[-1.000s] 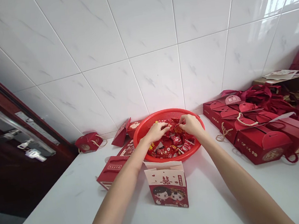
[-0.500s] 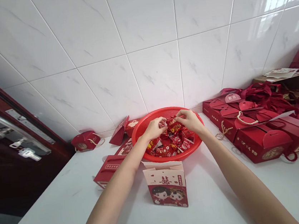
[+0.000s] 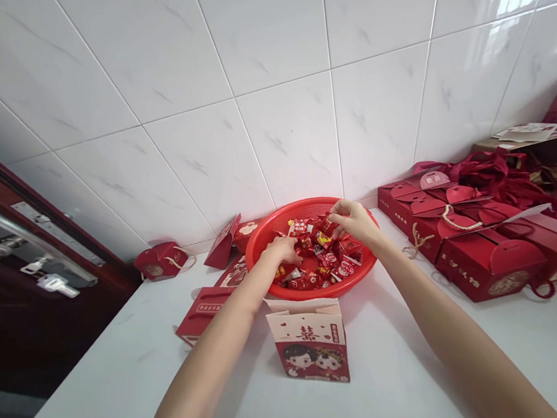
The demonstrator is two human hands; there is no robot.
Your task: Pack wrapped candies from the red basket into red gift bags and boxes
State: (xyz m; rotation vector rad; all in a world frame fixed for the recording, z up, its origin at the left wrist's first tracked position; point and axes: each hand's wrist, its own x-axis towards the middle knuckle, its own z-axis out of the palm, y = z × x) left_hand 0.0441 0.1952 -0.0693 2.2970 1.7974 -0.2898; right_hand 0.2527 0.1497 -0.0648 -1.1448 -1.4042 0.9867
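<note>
A red plastic basket (image 3: 318,293) holds many red wrapped candies (image 3: 328,257). My left hand (image 3: 283,251) reaches over its left side, fingers pointing down among the candies; the fingertips are partly hidden. At the right side of the basket, my right hand (image 3: 353,219) has its thumb and index finger closed at a red candy wrapper (image 3: 329,226). In front of the basket stands an upright paper box (image 3: 310,346) with an open top and two cartoon faces on its front.
Red gift boxes (image 3: 488,262) and dark red ribbons (image 3: 501,177) lie at the right. Small red boxes (image 3: 205,316) sit left of the basket, another (image 3: 160,261) by the wall. A door with keys (image 3: 58,285) is at far left.
My left hand has moved down and slightly left, away from the candy near my right hand. My right hand has shifted slightly, staying at the basket's right side.
</note>
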